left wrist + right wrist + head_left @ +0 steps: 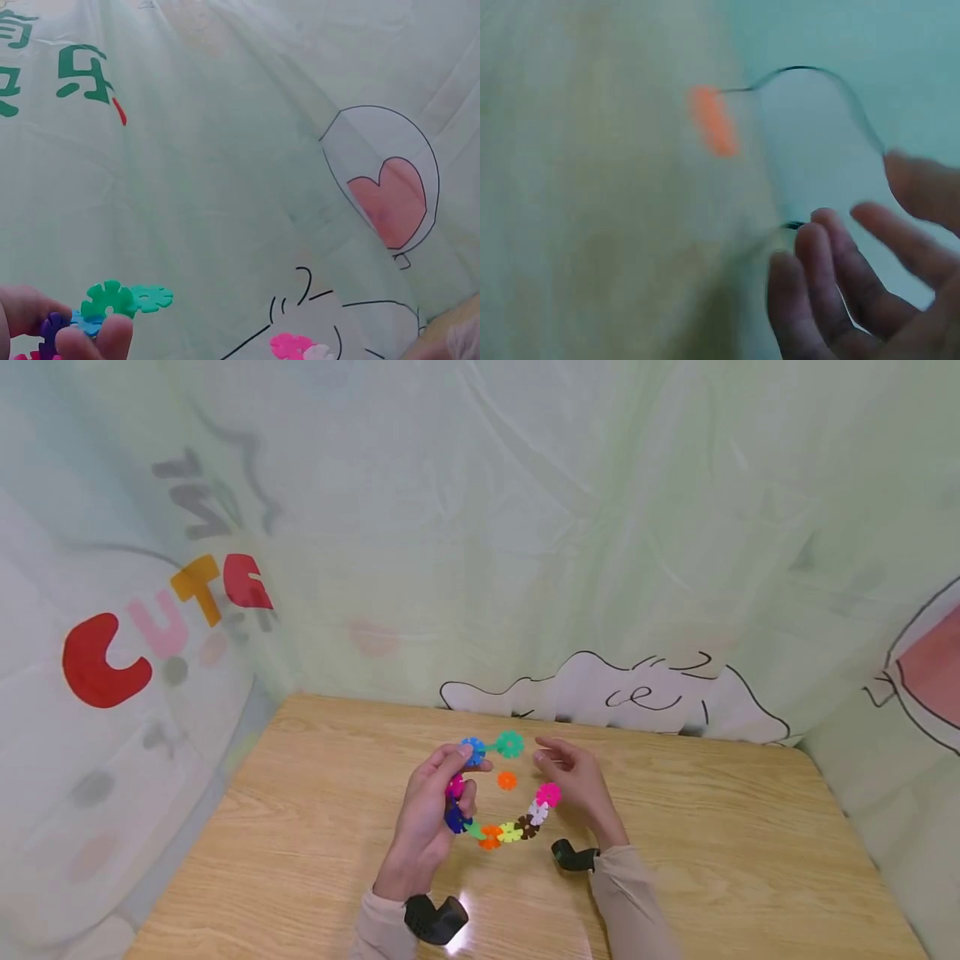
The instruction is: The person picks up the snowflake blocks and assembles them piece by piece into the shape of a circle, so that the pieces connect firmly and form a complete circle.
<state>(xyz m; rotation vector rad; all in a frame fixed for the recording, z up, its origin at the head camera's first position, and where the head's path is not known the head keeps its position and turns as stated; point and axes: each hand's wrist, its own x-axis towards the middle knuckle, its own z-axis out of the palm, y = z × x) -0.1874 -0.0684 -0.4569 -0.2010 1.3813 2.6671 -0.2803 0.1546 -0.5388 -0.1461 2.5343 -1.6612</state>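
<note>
A curved chain of interlocking flower-shaped plastic discs (pixel 491 837) hangs from my left hand (pixel 426 814). Thumb and fingers pinch it near a blue disc (pixel 472 752). Beyond that grip, a teal-green disc (pixel 510 744) forms one end of the chain; in the left wrist view two green discs (pixel 109 301) stick out past the fingertips. At the chain's other end is a pink disc (pixel 549 795), close to my right hand (pixel 583 781). That hand is raised with loosely bent fingers and nothing between them. Inside the curve appears a single orange disc (pixel 507 781), seemingly on the table.
Underneath is a wood-grain table (pixel 300 860). A printed fabric curtain (pixel 525 568) surrounds its back and sides. Black wrist-worn devices sit on the left wrist (pixel 437 920) and the right wrist (pixel 574 857).
</note>
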